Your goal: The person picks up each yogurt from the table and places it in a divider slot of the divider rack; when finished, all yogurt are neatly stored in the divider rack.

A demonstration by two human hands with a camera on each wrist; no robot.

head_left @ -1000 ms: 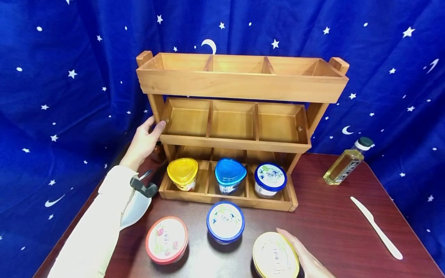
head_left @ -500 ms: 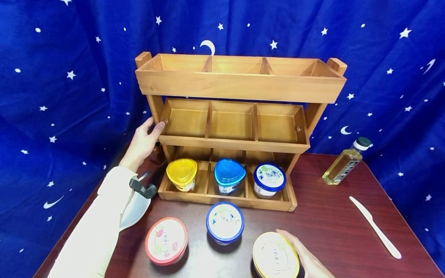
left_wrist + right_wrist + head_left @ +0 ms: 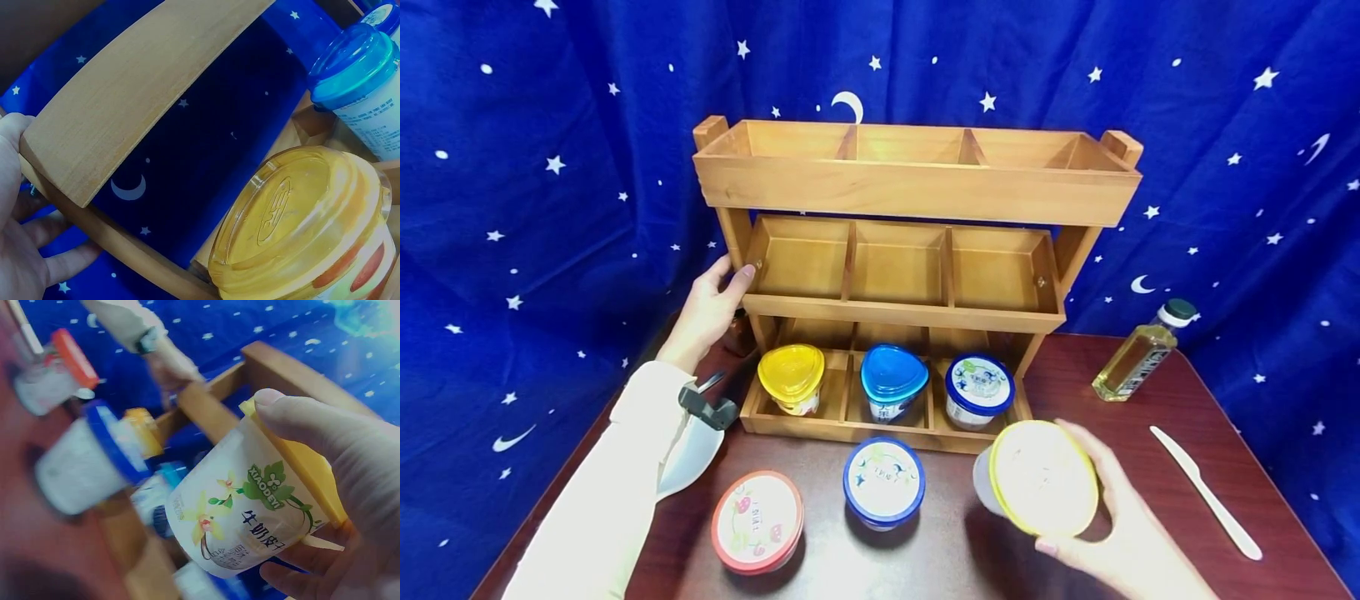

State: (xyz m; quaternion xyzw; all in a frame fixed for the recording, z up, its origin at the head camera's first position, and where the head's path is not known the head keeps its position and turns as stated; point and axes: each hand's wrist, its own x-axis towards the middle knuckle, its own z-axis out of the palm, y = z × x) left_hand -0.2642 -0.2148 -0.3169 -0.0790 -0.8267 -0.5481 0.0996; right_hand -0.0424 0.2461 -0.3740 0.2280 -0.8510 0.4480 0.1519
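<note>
Fingers [image 3: 1100, 448] of the right hand [image 3: 1138, 533]: spread wide, thumb opposed, curled round the rim of one yellow-rimmed tub [image 3: 1043, 479]. Position: tilted, seemingly clear of the counter [image 3: 1097, 429]. Handling, as we judge it: light, thin-walled, slightly yielding, smooth enough to slip; we favour the stiffer rim over the tapering wall. Surroundings, by clock from this tub: nine, a blue-lidded tub [image 3: 883, 477], then a red-lidded tub [image 3: 758, 517]; ten, the left hand [image 3: 707, 308], gripping the side of a wooden rack [image 3: 917, 187]; one, a bottle [image 3: 1138, 358]; three, a white knife [image 3: 1206, 492]. Obstruction, eleven: a blue-rimmed tub [image 3: 980, 385] fills the rack's bottom-right compartment.
</note>
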